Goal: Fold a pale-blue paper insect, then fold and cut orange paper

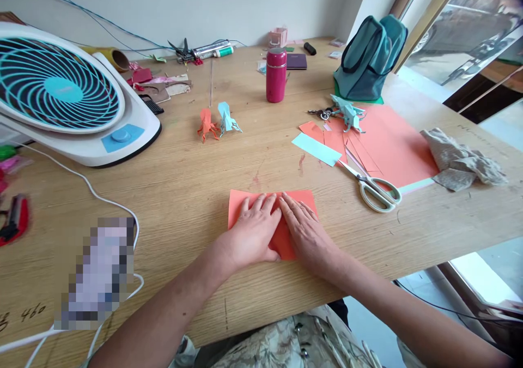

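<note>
From the head view, I'm watching the left hand point(259, 229) and right hand point(306, 229) lying open, palms down, on a small orange sheet point(283, 238) at the table's near middle. Farther right, scissors point(366, 181) are pointing toward a light-blue strip point(316, 149); beyond, a larger orange sheet point(400, 144) is stretching beside a crumpled grey cloth point(463, 161). Two folded paper figures point(208, 124) are standing far left of centre, a pink bottle point(276, 77) farther back. A white fan point(63, 90) is filling the far left, a teal bag point(365, 65) sitting far right. The wooden table point(180, 188) is showing red smears point(301, 163); a pale wall point(212, 8) is backing everything.
</note>
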Motion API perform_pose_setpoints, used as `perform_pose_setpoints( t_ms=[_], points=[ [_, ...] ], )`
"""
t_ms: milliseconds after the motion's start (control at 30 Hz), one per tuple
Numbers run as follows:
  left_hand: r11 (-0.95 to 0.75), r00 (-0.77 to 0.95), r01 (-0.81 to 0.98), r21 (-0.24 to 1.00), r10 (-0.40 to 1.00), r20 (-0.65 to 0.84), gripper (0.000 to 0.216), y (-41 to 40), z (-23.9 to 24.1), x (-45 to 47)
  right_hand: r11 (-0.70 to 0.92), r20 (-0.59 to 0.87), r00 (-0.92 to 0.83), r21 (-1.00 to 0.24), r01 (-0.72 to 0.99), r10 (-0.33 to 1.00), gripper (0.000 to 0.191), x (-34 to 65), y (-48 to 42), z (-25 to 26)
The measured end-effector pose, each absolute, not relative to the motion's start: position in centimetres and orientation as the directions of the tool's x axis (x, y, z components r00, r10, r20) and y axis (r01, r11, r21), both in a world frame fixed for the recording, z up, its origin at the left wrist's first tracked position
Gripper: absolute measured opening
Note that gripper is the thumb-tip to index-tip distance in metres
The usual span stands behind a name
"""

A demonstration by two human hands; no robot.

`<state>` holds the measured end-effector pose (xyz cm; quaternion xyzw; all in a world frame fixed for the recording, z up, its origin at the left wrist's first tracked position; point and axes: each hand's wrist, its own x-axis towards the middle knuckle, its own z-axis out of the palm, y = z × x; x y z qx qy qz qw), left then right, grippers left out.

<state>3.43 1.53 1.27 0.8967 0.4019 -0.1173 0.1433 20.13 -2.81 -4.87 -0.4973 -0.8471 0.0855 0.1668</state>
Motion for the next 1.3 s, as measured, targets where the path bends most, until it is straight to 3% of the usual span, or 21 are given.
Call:
perform_pose_setpoints(
  t_ms=[267,467,867,1300],
  points=[
    [-0.607,0.625,0.774,0.181,0.683,-0.378,0.108,1.4,1.5,3.0,0.45,0.219,-0.405,-0.226,0.864,0.888,0.056,20.1,-3.1,-5.4],
    [-0.626,0.643,0.759,0.181,0.676,-0.36,0.106,1.2,0.9,2.4,0.443,0.102,-0.432,-0.148,0.884,0.896,0.053,19.7,-2.3,-4.1],
    [-0.621,0.661,0.748,0.233,0.669,-0.339,0.109,1.3,0.0,1.8,0.373,0.177,-0.341,-0.202,0.905,0.923,0.057,19.3,-2.6,-5.0],
    [-0.671,0.687,0.725,0.156,0.685,-0.243,0.096,0.4,-0.2,1.2,0.367,0.179,-0.336,-0.183,0.912,0.925,0.058,19.3,-2.6,-5.5]
  ],
)
